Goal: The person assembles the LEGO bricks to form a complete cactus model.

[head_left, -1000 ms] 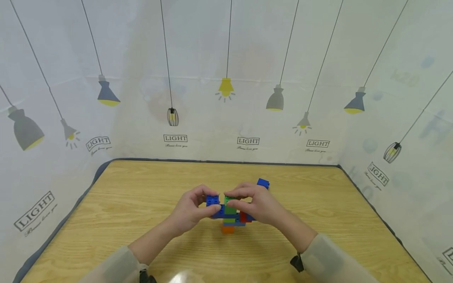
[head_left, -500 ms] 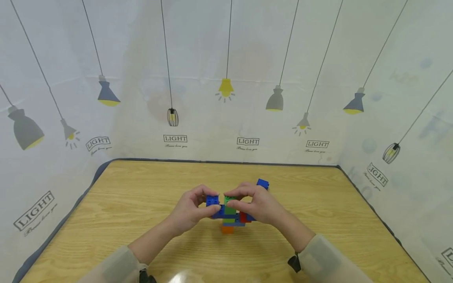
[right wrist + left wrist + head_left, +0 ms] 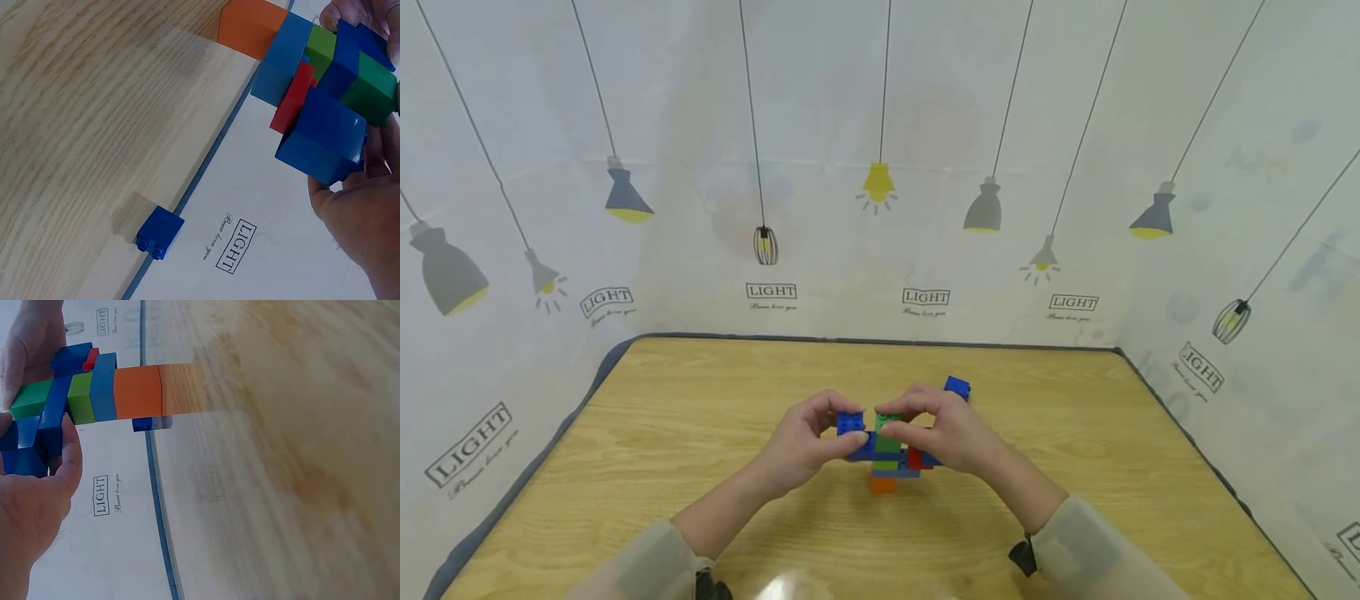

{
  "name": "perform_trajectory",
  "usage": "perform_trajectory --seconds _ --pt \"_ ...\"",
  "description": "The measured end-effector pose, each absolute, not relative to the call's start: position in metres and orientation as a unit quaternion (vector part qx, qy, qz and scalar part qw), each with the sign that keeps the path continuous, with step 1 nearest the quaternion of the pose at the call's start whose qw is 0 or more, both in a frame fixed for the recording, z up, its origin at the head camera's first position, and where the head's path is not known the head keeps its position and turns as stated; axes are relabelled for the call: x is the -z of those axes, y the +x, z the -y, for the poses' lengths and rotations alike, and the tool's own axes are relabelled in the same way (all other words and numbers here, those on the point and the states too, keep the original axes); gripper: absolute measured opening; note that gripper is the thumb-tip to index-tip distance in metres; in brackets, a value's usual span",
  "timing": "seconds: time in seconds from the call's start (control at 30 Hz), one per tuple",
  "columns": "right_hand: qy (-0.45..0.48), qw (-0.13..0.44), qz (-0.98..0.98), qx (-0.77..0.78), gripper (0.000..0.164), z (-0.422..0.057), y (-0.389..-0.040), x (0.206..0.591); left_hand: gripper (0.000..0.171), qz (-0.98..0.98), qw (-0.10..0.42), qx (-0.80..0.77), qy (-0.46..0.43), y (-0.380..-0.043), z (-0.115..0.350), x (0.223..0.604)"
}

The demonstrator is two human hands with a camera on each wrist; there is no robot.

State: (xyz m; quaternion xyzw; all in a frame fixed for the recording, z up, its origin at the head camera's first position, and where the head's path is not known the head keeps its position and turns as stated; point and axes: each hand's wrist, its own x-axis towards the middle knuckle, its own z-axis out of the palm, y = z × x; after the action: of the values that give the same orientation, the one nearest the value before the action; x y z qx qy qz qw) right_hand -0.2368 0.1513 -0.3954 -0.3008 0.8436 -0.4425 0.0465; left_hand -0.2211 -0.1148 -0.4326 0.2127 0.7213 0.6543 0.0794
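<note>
A tower of toy building bricks stands on the table, an orange brick (image 3: 137, 394) at its base. Above that come a light blue brick (image 3: 104, 387), a lime brick (image 3: 81, 398) and a long dark blue brick (image 3: 55, 415). A green brick (image 3: 887, 442) tops the long one, and my right hand (image 3: 955, 433) pinches it between thumb and fingers. My left hand (image 3: 797, 450) pinches a blue brick (image 3: 850, 422) at the tower's left end. On the right side sit a red brick (image 3: 294, 97) and another blue brick (image 3: 324, 134).
A loose blue brick (image 3: 957, 387) lies on the wooden table (image 3: 700, 400) beyond my right hand. A pale curtain (image 3: 820, 167) printed with lamps encloses the table's back and sides.
</note>
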Motion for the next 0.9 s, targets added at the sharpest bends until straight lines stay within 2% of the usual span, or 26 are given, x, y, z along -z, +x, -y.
perform_trajectory --seconds 0.33,0.9 --pt "-0.293 0.049 -0.849 0.436 0.031 -0.1509 -0.2361 0.3964 0.028 -0.716 0.082 -0.659 0.215 -0.2216 0.115 0.4337" --pt "-0.306 0.01 -0.854 0.421 0.032 -0.1563 -0.2311 0.3969 0.029 -0.718 0.085 -0.657 0.212 -0.2225 0.1143 0.4336"
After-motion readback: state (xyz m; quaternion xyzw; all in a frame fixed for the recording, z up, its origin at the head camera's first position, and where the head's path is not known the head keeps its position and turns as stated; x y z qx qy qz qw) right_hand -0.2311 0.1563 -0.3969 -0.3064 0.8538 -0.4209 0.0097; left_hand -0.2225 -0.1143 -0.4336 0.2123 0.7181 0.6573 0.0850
